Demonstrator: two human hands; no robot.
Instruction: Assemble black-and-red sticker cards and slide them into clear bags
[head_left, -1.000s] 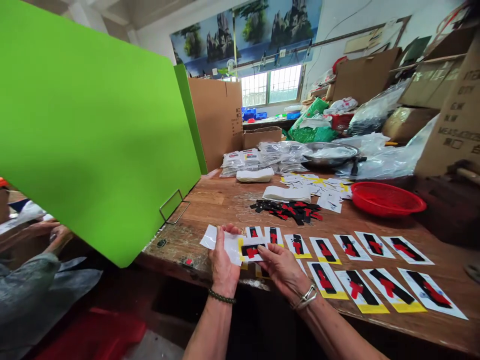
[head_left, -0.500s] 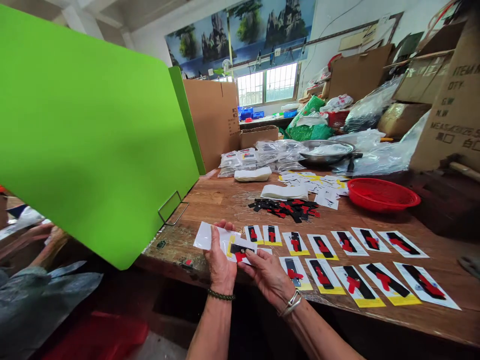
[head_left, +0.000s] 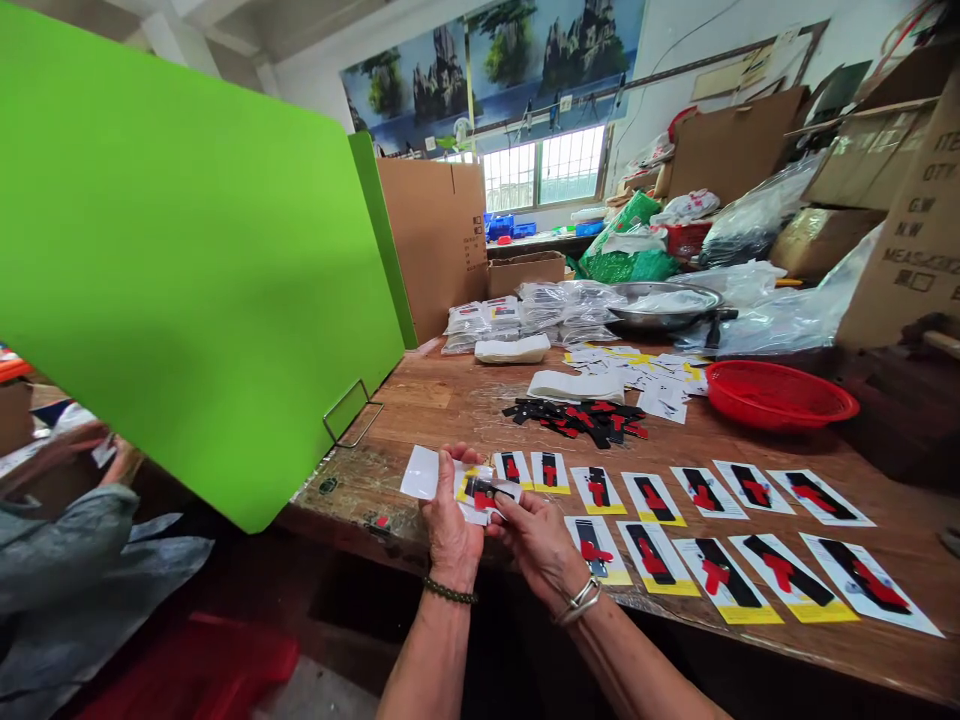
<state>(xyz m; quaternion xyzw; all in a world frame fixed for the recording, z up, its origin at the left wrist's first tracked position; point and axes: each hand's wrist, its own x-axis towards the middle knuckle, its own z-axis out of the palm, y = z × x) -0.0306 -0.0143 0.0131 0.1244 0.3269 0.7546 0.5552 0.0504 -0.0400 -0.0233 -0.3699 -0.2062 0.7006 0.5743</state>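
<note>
My left hand [head_left: 456,525] is closed on a white bag or sleeve [head_left: 422,474], its thumb pressed on top. Emerging to the right of that thumb is a white card with a yellow edge [head_left: 463,484], bearing a black strip with a red piece [head_left: 489,496]. A glossy, clear film seems to lie over part of it. The fingers of my right hand [head_left: 541,548] pinch the right end of this card, and my palm hides its lower part. Nearest on the table are more cards with black and red pieces [head_left: 598,550], laid out in two rows.
Beyond the rows lies a heap of loose black and red strips [head_left: 577,420], with white paper bands [head_left: 576,386] and scattered cards [head_left: 660,372] behind. A red basket [head_left: 780,392] stands right. A green panel [head_left: 202,270] rises left; a co-worker's sleeve [head_left: 82,540] shows below it.
The view has shifted slightly, so the table things appear a little further right. Both my hands keep their grip, and more shine shows over the black and red piece. The co-worker's arm has moved.
</note>
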